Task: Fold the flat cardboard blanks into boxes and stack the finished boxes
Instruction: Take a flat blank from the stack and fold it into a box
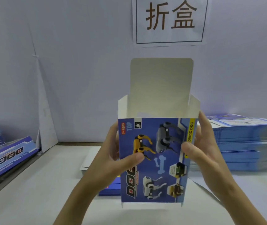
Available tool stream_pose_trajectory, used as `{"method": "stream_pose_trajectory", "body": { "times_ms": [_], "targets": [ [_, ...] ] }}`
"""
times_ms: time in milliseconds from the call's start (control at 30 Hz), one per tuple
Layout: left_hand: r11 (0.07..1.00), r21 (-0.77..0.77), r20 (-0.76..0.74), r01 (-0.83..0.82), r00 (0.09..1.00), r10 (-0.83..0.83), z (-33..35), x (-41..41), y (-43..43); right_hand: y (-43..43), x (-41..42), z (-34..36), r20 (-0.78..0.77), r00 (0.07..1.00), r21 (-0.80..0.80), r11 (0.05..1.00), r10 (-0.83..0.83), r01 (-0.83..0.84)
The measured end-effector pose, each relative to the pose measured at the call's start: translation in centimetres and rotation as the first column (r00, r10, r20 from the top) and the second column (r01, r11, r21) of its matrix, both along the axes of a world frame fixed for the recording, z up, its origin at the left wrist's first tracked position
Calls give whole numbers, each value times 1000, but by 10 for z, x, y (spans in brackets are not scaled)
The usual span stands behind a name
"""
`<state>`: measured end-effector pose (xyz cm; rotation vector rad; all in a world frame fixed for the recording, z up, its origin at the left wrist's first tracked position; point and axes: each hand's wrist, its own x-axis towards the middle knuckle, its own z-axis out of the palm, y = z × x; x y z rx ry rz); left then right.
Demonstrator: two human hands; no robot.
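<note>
Both hands, left and right, grip the upright box between them.

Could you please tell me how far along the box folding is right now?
Done: some blue printed boxes at the left look folded. In hand: the left-hand grip and right-hand grip hold an opened blue printed cardboard box, white top flap upright, unclosed. Left: the tall stack of flat blue blanks, right.

Both forearms enter from the lower edge and converge upward, the left hand gripping the box at its left side with thumb across the front, the right hand gripping the right side, thumb in front, fingers extended upward.
</note>
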<state>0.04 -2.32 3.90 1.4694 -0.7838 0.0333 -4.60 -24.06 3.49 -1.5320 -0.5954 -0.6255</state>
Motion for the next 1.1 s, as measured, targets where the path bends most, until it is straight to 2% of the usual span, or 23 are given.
{"method": "stream_pose_trajectory", "body": {
  "times_ms": [100, 233, 367, 533, 833, 933, 1000, 1033, 1100],
  "targets": [
    [999, -33, -38, 23, 999, -24, 1, -3, -3, -3, -3, 3, 6, 1000, 3, 1000, -29, 29],
    [996, -47, -64, 78, 995, -81, -1, -5, -3, -6, -10, 6, 65, 981, -206, 959, -185, 194],
    [994, -34, -82, 102, 991, -104, -4, -5, -2, -9, -15, 9, 145, 964, -327, 909, -223, 259],
    [996, -10, -71, 94, 993, -94, -7, -6, -3, -11, -20, 13, 125, 966, -369, 893, -227, 258],
    [998, 25, -108, 65, 992, -62, -6, -9, -5, -14, -17, 11, 118, 966, -332, 908, -229, 256],
    [999, 38, 15, -30, 999, 29, -4, -10, -7, -12, -12, 9, 138, 986, -218, 968, -92, 121],
    [993, 44, 172, -109, 980, 100, -3, -9, -7, -7, -11, 12, 46, 999, 2, 1000, -30, 30],
    [989, 41, 238, -140, 963, 126, -3, -9, -6, -5, -11, 14, -6, 999, 101, 994, -44, 45],
    [985, 38, 315, -171, 937, 151, -1, -10, -5, -5, -12, 19, -36, 992, 161, 979, -121, 126]
  ]
}}
